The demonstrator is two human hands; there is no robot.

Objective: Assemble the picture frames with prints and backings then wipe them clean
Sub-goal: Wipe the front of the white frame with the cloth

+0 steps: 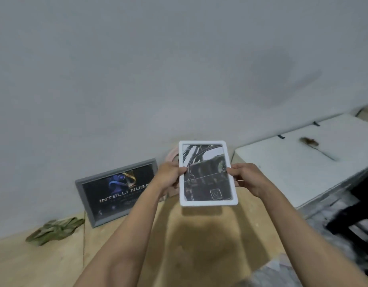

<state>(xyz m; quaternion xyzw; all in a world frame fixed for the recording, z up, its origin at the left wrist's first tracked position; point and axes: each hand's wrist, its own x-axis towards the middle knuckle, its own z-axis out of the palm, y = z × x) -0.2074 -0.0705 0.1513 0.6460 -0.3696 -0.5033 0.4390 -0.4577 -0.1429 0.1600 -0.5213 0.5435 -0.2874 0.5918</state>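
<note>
Head view: both hands, left hand and right hand, grip clamped on white frame; its blurred print is perhaps monochrome.

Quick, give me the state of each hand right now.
Left hand: closed on the left edge of the white frame, held up off the table.
Right hand: closed on the frame's right edge.

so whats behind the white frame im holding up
Behind the white frame, a pinkish round-edged object peeks out at its left, against the wall. Most of it is covered by the frame and left hand.
</note>
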